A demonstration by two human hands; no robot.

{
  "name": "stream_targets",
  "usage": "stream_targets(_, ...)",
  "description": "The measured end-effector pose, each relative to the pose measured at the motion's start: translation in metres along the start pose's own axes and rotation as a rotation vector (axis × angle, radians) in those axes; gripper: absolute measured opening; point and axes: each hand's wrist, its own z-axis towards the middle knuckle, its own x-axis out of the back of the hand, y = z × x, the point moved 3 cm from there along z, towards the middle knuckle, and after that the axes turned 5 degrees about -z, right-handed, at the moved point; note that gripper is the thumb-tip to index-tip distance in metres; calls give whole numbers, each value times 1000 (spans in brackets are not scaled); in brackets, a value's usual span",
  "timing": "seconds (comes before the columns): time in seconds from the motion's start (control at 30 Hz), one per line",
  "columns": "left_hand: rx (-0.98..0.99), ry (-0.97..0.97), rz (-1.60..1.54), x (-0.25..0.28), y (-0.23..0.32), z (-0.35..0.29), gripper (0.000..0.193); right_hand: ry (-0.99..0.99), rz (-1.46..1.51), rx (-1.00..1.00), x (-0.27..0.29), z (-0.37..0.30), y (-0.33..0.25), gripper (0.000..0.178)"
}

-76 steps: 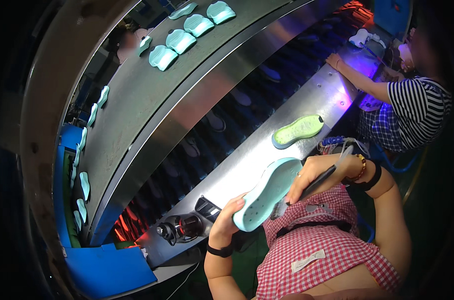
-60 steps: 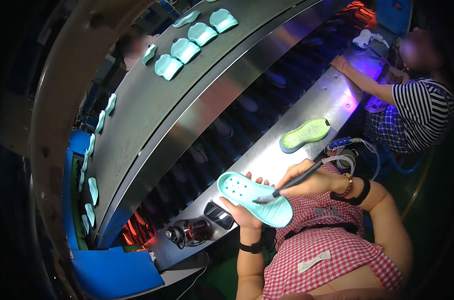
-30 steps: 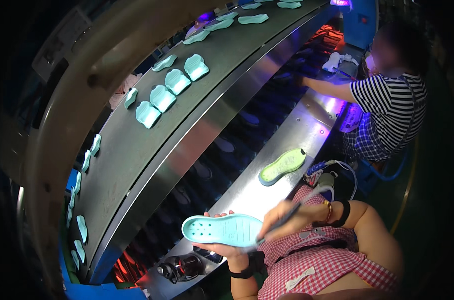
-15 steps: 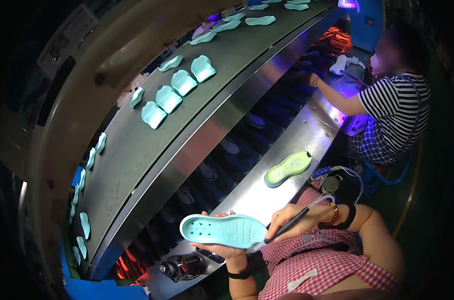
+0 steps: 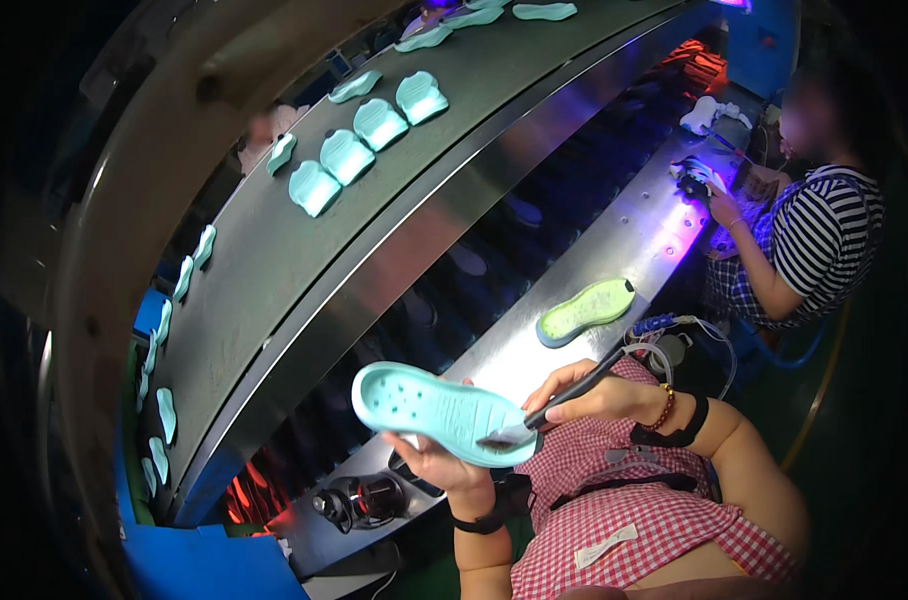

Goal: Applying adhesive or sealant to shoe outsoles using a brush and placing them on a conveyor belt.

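Observation:
My left hand [image 5: 434, 463] holds a turquoise shoe sole [image 5: 444, 412] from below, with the hollow side up and small holes at its far-left end. In my right hand [image 5: 606, 395] is a brush [image 5: 552, 411] with a thick black handle. Its bristles touch the inside of the sole near the right end. A pale tube runs from the back of the brush handle. On the metal bench beyond my hands lies a yellow-green sole [image 5: 586, 310] with a bluish-grey edge.
A dark conveyor belt [image 5: 274, 265] carries several turquoise soles [image 5: 346, 157]. Below it, more soles sit in a dark lower level. A black device [image 5: 362, 502] stands on the bench's near-left end. At right, a co-worker [image 5: 824, 230] in stripes handles a dark-and-white object under purple light.
The turquoise sole has tilted and risen slightly, and the brush has moved from its edge onto the inner surface. The co-worker's arm has drawn back from the lower level.

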Motion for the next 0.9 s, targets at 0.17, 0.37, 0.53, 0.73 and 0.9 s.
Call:
stream_targets(0.17,128,-50,-16,-5,-39,-22,61,89,51,24,-13,-7,-3,16)
stream_targets(0.37,195,-126,-22,10,-33,-17,53,46,-312,85,-3,-4,-11,19)
stream_targets(0.53,189,-112,-101,10,-33,-15,52,-136,-396,191,-9,-2,-39,19)
stream_targets(0.73,257,-169,161,13,-30,-8,56,-202,-653,283,-1,0,-43,19)
stream_targets(0.9,378,-131,41,9,-28,0,54,-337,-635,422,-11,-10,-42,17)
